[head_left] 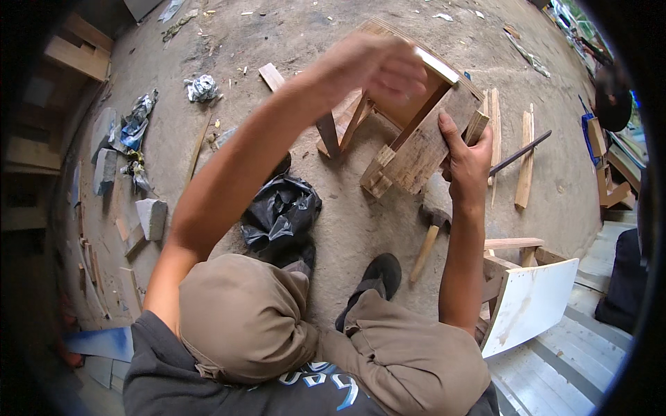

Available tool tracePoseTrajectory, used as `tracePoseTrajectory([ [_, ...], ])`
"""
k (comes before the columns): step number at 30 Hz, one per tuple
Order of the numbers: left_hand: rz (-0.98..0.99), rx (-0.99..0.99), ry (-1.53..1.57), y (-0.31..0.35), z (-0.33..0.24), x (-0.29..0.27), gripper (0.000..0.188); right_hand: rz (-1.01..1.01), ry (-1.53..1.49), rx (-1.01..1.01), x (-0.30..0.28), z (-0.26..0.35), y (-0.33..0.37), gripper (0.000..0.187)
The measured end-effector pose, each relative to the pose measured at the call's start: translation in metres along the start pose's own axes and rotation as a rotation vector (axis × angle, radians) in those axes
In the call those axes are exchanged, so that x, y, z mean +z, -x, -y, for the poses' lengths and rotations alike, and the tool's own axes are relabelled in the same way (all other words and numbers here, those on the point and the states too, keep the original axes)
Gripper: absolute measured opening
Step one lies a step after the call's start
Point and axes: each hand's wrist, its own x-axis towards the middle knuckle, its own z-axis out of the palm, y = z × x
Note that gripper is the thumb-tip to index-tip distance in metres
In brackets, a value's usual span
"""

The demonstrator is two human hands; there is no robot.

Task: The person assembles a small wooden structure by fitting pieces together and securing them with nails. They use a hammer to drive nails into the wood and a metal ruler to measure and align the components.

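Observation:
A small wooden box-like frame [422, 154], made of boards with short blocks at its corners, is tilted in front of me above the floor. My right hand [470, 158] grips its near right corner, thumb on the board face and fingers around the side by a block. My left hand [397, 73] is over the far end of the frame, close to a white strip [437, 66] along its edge. Motion smears the left fingers, so whether they touch or hold anything is unclear. Below the frame, a hammer [424, 254] with a wooden handle lies on the floor.
A black plastic bag [281, 216] lies near my feet. At right are wood strips [524, 166], a dark bar [520, 152] and a wooden piece with a white panel [531, 305]. Grey block pieces [151, 218] and crumpled wrappers [202, 88] lie at left.

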Motion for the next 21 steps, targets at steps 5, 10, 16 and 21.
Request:
tracePoseTrajectory([
  [5, -0.393, 0.109, -0.614, 0.009, 0.024, -0.100, 0.059, 0.078, -0.075, -0.011, -0.005, 0.000, -0.005, 0.054],
  [10, -0.135, -0.238, 0.068, 0.050, 0.067, -0.088, 0.062, 0.159, 0.498, -0.065, -0.030, 0.014, -0.019, 0.058],
  [16, -0.082, -0.085, 0.364, 0.071, 0.075, -0.064, 0.063, 0.334, 0.567, -0.284, 0.000, 0.093, -0.007, 0.056],
  [21, -0.055, 0.036, 0.341, 0.083, 0.096, -0.065, 0.067, 0.713, 0.707, -0.229, 0.065, 0.093, -0.017, 0.037],
])
